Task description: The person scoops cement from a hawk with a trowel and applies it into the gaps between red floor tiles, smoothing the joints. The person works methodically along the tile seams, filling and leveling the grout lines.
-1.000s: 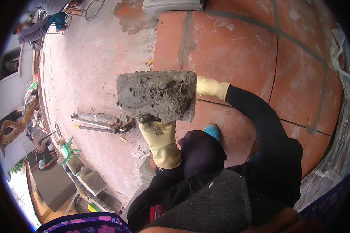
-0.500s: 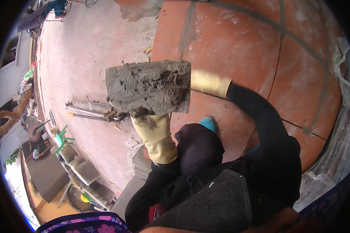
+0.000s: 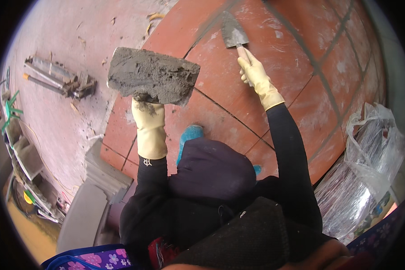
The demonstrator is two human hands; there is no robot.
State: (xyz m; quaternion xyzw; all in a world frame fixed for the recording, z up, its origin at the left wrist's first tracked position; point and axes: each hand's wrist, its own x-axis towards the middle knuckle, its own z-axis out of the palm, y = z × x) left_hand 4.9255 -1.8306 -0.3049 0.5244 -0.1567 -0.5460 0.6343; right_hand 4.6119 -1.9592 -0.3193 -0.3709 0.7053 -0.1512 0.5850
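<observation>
Board (image 3: 108,80) of grey cement (image 3: 153,74) in my left hand (image 3: 148,114), trowel (image 3: 234,33) in my right.

My left hand grasps the board at its near edge, fingers hidden beneath. To the right of the board, my right hand (image 3: 255,73) is clenched round the trowel's handle, the blade pointing away over the red tiles (image 3: 225,72); I can't tell whether it touches them. I'd do well to hold the board level, so nothing slides off, and take small, even scoops.
</observation>
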